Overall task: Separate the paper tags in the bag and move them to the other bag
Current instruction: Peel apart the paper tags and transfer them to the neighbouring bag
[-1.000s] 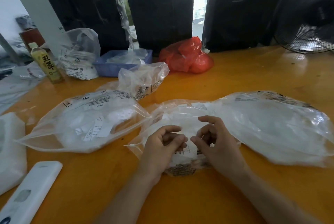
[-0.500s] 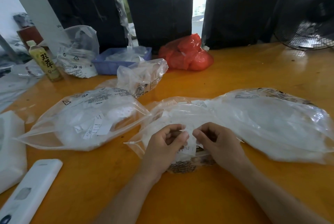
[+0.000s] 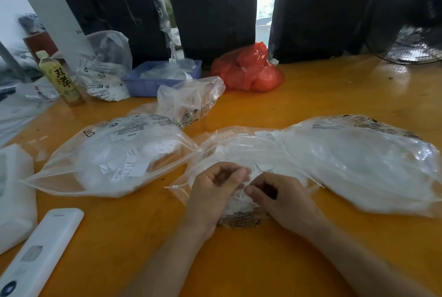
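Note:
A large clear plastic bag [image 3: 346,167] full of white paper tags lies across the middle and right of the orange table [image 3: 311,95]. Its open mouth is right in front of me. My left hand [image 3: 215,191] and my right hand [image 3: 279,198] sit at that mouth, fingers curled, pinching white paper tags [image 3: 241,192] between them. A second clear bag [image 3: 114,157] holding loose tags lies to the left, its opening toward the first bag.
A smaller clear bag [image 3: 191,100], a blue tray [image 3: 153,81], a red bag [image 3: 251,69] and a bottle [image 3: 61,78] stand farther back. A white remote [image 3: 40,253] and white foam [image 3: 14,196] lie at the near left. A fan [image 3: 409,14] stands at the far right.
My right hand has dropped and closed in toward my left hand, its fingers curling down onto the tags. The left hand has stayed nearly in place.

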The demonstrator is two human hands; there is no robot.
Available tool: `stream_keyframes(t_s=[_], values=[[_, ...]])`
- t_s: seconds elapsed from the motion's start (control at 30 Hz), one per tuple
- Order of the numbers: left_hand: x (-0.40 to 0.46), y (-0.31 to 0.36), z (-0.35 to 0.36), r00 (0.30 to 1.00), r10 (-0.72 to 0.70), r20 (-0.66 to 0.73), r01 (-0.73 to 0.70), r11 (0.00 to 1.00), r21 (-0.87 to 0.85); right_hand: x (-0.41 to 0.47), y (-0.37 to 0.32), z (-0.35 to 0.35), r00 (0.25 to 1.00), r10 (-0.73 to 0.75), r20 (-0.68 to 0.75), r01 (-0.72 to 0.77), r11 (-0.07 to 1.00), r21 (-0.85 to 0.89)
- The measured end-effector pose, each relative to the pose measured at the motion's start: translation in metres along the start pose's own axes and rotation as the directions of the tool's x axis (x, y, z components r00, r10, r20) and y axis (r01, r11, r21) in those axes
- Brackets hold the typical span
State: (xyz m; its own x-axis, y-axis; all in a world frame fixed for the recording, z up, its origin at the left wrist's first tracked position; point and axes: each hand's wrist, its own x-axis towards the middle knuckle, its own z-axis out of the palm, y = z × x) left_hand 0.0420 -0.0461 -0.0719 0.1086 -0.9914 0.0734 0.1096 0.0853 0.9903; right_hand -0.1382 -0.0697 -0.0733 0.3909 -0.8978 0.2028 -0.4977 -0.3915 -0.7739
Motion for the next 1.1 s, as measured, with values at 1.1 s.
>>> stream_keyframes(t_s=[1.1], values=[[0.003,-0.004,-0.007,0.994,0.091,-0.062,-0.085,0.992,0.095,-0.003,0.0,-0.02,0.939,0.005,-0.344,0.09,0.962,0.258]])
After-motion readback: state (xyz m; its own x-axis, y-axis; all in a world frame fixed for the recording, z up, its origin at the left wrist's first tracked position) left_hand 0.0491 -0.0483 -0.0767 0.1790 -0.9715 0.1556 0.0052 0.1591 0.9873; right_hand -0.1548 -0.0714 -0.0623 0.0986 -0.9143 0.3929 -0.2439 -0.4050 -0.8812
